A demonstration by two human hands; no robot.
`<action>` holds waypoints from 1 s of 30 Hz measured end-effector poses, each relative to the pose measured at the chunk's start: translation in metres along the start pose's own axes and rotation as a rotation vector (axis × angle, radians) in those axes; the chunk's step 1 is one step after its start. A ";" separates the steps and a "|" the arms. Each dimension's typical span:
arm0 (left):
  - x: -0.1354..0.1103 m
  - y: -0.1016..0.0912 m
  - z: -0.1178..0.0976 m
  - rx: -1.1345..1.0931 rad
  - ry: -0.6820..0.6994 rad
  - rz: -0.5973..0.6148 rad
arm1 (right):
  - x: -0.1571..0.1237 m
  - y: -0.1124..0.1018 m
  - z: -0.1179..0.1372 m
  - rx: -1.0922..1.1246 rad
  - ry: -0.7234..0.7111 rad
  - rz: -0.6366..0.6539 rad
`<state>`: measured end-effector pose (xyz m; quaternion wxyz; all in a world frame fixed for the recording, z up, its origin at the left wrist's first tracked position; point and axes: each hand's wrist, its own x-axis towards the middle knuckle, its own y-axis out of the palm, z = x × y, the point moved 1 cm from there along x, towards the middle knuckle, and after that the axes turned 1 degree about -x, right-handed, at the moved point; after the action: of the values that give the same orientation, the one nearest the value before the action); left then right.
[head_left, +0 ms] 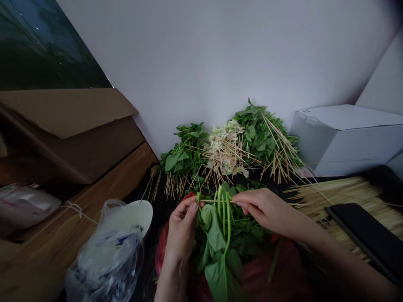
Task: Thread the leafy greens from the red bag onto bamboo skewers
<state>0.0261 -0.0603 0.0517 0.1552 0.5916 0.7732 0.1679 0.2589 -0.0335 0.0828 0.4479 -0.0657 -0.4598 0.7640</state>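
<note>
Nearest: red plastic bag [277, 272] at bottom centre, with a bunch of leafy greens [217, 239] on long green stems rising from it. Left hand [181, 228] closed in a pinch, thumb and fingers gripping the upper stems of the bunch. Right hand [264, 207] also closed, thumb and forefinger pinching a thin bamboo skewer [217, 200], other fingers loosely curled. Skewer level, spanning from right hand across the stems to left hand, just above the leaves. Left of the red bag, near the left hand: crumpled clear plastic bag [107, 256] against a white bowl [141, 216], tilted. Right of the right forearm: black flat case [368, 235] lying on a spread of loose bamboo skewers [340, 197]. Beyond the hands, against the wall: three skewered bundles side by side, leafy bundle [182, 161], pale white bundle [225, 147] of a kind too unclear to tell, second leafy bundle [264, 134], skewer ends fanned toward the hands. Farther right, white cardboard box [346, 140]. Farther left, brown cardboard box flap [66, 113] above a wooden board [103, 188]. Behind all, white wall [220, 54].
</note>
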 end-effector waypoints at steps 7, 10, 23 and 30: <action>-0.001 0.001 0.001 0.009 0.008 -0.008 | 0.000 0.000 0.002 -0.001 0.000 0.007; 0.001 -0.001 0.003 0.025 0.011 -0.008 | 0.000 0.002 0.002 -0.001 0.001 0.004; 0.005 0.002 0.012 0.175 0.054 0.112 | 0.002 0.013 0.004 0.044 -0.034 -0.017; 0.004 -0.008 0.006 0.388 0.037 0.345 | 0.000 -0.013 -0.011 0.114 -0.039 -0.142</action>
<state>0.0205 -0.0578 0.0429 -0.0064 0.7301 0.6814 0.0512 0.2723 -0.0244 0.0864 0.4948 0.0077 -0.4277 0.7564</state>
